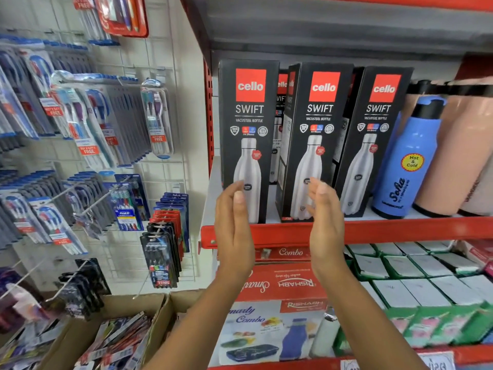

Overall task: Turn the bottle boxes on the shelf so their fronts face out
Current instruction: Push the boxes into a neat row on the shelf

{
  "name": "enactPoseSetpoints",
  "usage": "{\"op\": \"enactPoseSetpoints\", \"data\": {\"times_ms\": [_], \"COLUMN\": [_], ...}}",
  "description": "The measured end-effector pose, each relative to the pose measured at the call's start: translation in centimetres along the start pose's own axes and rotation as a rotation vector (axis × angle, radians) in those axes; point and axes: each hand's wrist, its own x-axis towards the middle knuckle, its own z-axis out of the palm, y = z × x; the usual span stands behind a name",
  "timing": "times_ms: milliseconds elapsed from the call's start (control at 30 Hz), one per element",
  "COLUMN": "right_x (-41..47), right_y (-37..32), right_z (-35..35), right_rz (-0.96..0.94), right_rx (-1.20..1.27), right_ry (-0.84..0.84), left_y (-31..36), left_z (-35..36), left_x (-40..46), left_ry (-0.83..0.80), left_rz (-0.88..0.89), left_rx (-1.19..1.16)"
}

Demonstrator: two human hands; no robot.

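Observation:
Three black Cello Swift bottle boxes stand on the red shelf (400, 229). The left box (248, 124) faces straight out. The middle box (317, 124) and the right box (378, 129) show their fronts but are turned slightly, each with a side panel visible. Another box (281, 102) stands further back between the left and middle ones. My left hand (234, 222) is raised in front of the left box's lower part, palm inward, holding nothing. In front of the middle box's lower part, my right hand (326, 217) is also empty with fingers extended. Whether either hand touches a box is unclear.
A blue flask (408, 161) and pink flasks (453, 156) stand right of the boxes. Below, a lower shelf holds red combo boxes (277, 287) and white packs (416, 273). Toothbrush packs (88, 124) hang on a wire rack at left. Cardboard cartons (114, 337) sit on the floor.

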Motion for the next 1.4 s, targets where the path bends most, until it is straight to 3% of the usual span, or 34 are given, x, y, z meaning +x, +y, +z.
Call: {"op": "enactPoseSetpoints", "data": {"times_ms": [133,300,667,967,1400], "right_x": [1.8,3.7,6.1,5.5,4.0], "right_y": [0.2,0.4,1.2,0.9,0.0], "right_z": [-1.7,-3.4,-5.4,-5.5,-5.7], "right_rz": [0.022,0.116,0.332,0.346,0.338], "right_rx": [-0.006,-0.031,0.022,0.023,0.0], "right_ry": [0.013,-0.117,-0.307,-0.412,-0.41], "left_y": [0.4,1.4,0.7,0.4,0.9], "left_z": [2.5,5.4,8.4,8.1,7.1], "left_x": [0.1,0.0,0.7,0.3,-0.8], "left_ry": [-0.184,-0.391,-0.329,-0.268,-0.298], "left_rz": [-0.1,-0.299,-0.534,-0.537,-0.527], "left_rx": [-0.015,0.064,0.063,0.046,0.072]}}
